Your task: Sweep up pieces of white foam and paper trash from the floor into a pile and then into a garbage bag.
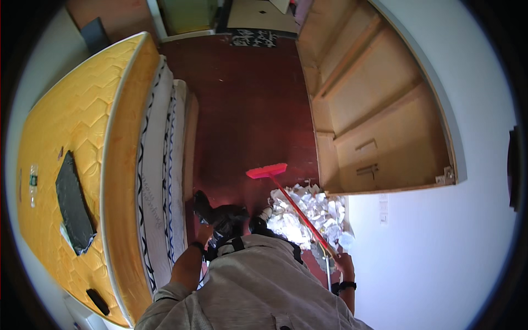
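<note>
My right hand (344, 263) is closed around the end of the red handle of a broom (267, 170). The broom's red head is held out over the dark red floor (251, 103), its handle crossing above a heap of crumpled white paper and litter (307, 210). Low on the left, near my hip, my left hand (205, 234) grips a black plastic bag (229, 220), which hangs before my legs. My dark shoes show beside the bag and the heap.
Mattresses are stacked on the left, a yellow one (82, 123) on top bearing a black package (74, 202) and a plastic bottle (33, 185). An open wooden cabinet (383, 107) stands along the right wall. A patterned mat (253, 38) lies by the doorway.
</note>
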`<state>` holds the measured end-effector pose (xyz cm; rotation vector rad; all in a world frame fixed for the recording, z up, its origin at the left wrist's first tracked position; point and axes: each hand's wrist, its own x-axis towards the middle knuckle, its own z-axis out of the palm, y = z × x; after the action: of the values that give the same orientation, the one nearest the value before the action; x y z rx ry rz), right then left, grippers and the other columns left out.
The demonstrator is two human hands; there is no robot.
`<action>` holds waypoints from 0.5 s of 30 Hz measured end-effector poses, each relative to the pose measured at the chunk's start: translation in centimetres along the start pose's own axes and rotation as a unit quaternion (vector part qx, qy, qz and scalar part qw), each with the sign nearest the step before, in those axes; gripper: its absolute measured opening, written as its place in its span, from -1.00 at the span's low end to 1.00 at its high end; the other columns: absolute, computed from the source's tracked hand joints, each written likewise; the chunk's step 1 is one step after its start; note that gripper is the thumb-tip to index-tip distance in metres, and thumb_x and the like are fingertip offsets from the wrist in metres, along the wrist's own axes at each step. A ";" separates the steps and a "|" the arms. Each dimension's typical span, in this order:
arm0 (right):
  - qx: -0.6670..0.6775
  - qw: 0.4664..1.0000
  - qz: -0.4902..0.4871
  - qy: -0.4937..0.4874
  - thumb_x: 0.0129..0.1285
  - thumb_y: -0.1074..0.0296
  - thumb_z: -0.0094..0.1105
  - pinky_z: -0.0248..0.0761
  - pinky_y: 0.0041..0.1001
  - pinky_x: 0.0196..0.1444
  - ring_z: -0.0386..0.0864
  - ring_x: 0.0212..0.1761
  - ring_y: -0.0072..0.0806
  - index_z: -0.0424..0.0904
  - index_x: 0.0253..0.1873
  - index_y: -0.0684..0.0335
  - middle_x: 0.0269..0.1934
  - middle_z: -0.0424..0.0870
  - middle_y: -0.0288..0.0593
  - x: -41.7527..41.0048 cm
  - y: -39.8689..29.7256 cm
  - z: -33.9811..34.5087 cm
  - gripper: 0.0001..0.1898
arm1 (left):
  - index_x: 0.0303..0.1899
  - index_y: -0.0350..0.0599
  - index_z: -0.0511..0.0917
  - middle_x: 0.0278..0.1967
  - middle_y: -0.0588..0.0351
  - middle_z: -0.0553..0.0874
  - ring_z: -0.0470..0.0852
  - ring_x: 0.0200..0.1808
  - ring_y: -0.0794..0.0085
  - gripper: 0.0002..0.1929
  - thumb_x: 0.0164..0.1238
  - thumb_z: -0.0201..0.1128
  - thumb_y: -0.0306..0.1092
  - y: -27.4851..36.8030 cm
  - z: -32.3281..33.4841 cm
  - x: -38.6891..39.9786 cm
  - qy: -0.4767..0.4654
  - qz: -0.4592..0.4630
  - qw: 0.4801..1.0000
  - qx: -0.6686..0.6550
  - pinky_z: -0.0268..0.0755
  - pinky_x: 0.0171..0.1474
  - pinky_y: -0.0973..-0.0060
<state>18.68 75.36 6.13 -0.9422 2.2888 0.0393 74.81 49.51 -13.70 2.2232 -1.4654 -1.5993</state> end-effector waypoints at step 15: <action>0.209 0.933 -0.024 -0.291 0.16 0.14 0.16 0.01 -0.41 -0.73 0.26 -0.81 -0.53 0.39 -0.65 0.27 -0.78 0.34 -0.28 22.4 -18.0 6.2 -0.60 | 0.04 0.05 0.46 -0.17 0.08 0.64 0.61 -0.24 0.24 -0.55 0.25 0.07 0.10 2.2 -1.9 -3.0 -0.072 -0.030 0.995 -0.054 0.47 -0.16 0.11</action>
<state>21.82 49.80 -8.04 -0.6493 1.6328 -0.1639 74.71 49.49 -9.50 2.1537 -1.3193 -1.8465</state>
